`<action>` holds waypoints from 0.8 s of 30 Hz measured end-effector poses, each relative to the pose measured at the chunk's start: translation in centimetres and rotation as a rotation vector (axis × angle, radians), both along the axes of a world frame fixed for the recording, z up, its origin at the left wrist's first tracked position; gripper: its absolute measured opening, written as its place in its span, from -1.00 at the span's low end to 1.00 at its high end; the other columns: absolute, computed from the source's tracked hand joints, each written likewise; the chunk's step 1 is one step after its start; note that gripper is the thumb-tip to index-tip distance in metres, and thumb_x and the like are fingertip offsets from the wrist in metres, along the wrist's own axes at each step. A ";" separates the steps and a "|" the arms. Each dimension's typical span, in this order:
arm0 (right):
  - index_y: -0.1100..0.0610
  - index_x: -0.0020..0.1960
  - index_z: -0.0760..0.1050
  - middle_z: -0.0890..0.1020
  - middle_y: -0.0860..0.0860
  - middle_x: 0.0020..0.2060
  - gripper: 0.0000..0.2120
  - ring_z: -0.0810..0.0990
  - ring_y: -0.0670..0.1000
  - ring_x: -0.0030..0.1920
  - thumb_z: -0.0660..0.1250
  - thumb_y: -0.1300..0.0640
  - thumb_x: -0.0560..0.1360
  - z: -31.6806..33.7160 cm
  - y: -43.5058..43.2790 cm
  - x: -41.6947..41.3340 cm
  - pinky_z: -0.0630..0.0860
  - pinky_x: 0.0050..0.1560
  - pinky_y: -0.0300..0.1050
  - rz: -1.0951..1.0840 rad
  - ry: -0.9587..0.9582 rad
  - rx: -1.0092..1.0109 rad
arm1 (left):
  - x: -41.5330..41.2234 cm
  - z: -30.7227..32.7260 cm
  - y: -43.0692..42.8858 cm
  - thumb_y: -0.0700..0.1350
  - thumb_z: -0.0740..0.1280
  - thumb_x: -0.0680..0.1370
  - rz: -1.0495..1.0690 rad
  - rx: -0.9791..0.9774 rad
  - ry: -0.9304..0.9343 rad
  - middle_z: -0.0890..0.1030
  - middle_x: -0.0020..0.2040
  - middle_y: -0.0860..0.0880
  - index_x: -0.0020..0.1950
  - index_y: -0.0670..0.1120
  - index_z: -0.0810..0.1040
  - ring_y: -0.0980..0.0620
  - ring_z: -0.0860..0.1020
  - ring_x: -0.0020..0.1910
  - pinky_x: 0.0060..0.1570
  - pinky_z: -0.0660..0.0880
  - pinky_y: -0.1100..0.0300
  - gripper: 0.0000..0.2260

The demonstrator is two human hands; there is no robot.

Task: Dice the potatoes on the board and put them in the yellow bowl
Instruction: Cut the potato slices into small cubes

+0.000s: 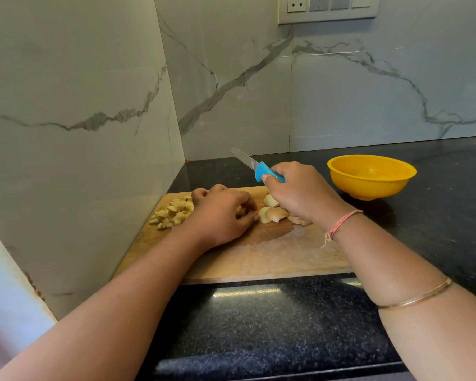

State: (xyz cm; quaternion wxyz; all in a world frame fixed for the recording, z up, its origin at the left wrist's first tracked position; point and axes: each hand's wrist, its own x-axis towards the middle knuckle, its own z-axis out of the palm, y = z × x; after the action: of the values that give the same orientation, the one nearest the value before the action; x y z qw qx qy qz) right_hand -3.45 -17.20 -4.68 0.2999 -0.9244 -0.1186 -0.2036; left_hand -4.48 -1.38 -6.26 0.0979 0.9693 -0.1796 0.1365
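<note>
Dicing part done: pale diced potato pile (173, 213) at left of wooden cutting board (272, 257); left hand (220, 215), fingers curled on a potato piece (241, 211); uncut skin-on potato chunks (275, 214); right hand (300, 191) gripping blue-handled knife (259, 167), blade lifted; empty yellow plastic bowl (371, 176) on black tabletop (437, 215); next, blade likely down onto the held piece.

My right hand (300, 193), over potato chunks (275, 215), grips the knife (259, 167); my left hand (220, 215), beside it, pinches a potato piece (241, 212).
</note>
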 end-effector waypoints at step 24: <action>0.14 0.09 0.52 0.55 0.01 -0.19 -0.73 0.50 -0.05 -0.24 0.14 0.01 0.61 0.3 -0.5 0.2 0.33 -0.37 -0.29 -0.008 -0.033 0.027 | 1.1 0.1 0.3 0.12 0.12 0.62 0.102 0.206 0.011 0.22 0.52 0.11 0.45 0.13 0.32 0.05 0.21 0.47 0.39 0.03 -0.08 -0.61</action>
State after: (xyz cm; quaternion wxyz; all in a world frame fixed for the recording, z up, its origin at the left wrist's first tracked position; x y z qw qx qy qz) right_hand -3.30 -17.65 -4.39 0.3095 -0.9173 -0.1173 -0.2215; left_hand -3.36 -1.13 -6.20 -0.0083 0.9828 -0.1428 0.1168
